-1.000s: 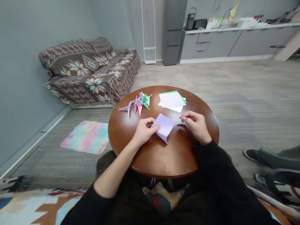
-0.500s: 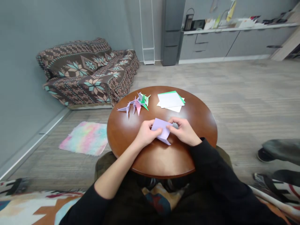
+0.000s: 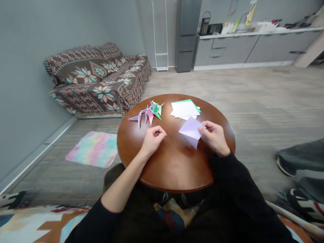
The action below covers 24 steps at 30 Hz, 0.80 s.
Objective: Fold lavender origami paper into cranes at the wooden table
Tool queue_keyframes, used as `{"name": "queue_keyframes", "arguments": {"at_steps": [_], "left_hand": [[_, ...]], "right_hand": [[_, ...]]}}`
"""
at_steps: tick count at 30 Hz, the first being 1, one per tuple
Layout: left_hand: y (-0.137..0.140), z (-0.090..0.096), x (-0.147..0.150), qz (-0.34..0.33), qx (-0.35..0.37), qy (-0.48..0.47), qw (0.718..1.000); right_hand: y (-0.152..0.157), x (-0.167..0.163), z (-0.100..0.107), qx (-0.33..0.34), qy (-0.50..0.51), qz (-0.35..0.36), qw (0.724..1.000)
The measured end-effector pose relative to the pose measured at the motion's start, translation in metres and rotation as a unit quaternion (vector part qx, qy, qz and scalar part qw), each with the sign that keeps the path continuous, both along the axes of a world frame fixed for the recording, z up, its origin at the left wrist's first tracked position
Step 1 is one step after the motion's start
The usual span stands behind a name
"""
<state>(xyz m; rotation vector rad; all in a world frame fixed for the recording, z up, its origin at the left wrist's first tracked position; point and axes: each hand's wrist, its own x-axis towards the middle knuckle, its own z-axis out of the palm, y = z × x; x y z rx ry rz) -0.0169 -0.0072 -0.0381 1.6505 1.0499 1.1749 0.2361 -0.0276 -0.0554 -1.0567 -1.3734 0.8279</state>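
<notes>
My right hand (image 3: 214,135) pinches a sheet of light purple origami paper (image 3: 190,130) by its right corner, between thumb and fingers. The paper is partly folded, with a crease across it and a flap pointing down toward me. It is held over the round brown table (image 3: 174,168). To the left, my left hand (image 3: 153,139) is apart from the paper, its fingers curled and the thumb close to the index finger, with nothing seen between them. Beyond that hand stand several folded paper cranes (image 3: 149,113) in purple, pink and green.
A stack of white and green paper sheets (image 3: 184,108) lies at the table's far side. A patterned sofa (image 3: 101,79) and a fluffy pastel rug (image 3: 93,148) are to the left. Another person's leg and shoe (image 3: 286,165) show at the right edge. Kitchen cabinets (image 3: 227,50) line the back.
My left hand has let go of the purple paper and moved slightly left. My right hand has carried the paper to the right, turning it and opening it out more.
</notes>
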Motion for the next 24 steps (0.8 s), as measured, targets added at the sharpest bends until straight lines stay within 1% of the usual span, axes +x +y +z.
{"name": "queue_keyframes", "arguments": {"at_steps": [2, 3, 6, 8, 11, 15, 20, 22, 24], "left_hand": [[-0.001, 0.0, 0.0, -0.002, 0.016, -0.016, 1.0], [-0.002, -0.001, 0.002, -0.017, 0.021, -0.028, 0.999], [-0.007, -0.005, 0.008, -0.093, 0.029, -0.068, 0.993], [-0.009, -0.009, 0.011, -0.118, 0.046, -0.079, 0.989], [-0.009, -0.011, 0.012, -0.084, 0.098, -0.05, 0.99], [-0.01, -0.007, 0.011, -0.023, 0.158, 0.002, 0.987], [-0.012, -0.006, 0.011, 0.058, 0.174, -0.011, 0.983], [-0.012, -0.008, 0.012, 0.073, 0.174, -0.016, 0.982], [-0.011, -0.01, 0.012, 0.073, 0.166, -0.024, 0.983]], "right_hand": [[0.001, 0.0, 0.0, -0.009, 0.014, -0.005, 1.0], [0.001, -0.001, 0.001, -0.014, 0.018, -0.001, 1.0], [0.002, -0.006, 0.003, -0.03, 0.029, 0.011, 0.999], [0.003, -0.009, 0.003, -0.038, 0.037, 0.017, 0.998], [0.003, -0.01, 0.002, -0.049, 0.043, 0.035, 0.997], [0.003, -0.012, 0.001, -0.066, 0.044, 0.063, 0.995], [0.0, -0.017, 0.004, -0.078, 0.049, 0.095, 0.991], [0.001, -0.019, 0.004, -0.076, 0.056, 0.104, 0.99], [0.002, -0.019, 0.003, -0.075, 0.068, 0.11, 0.989]]}}
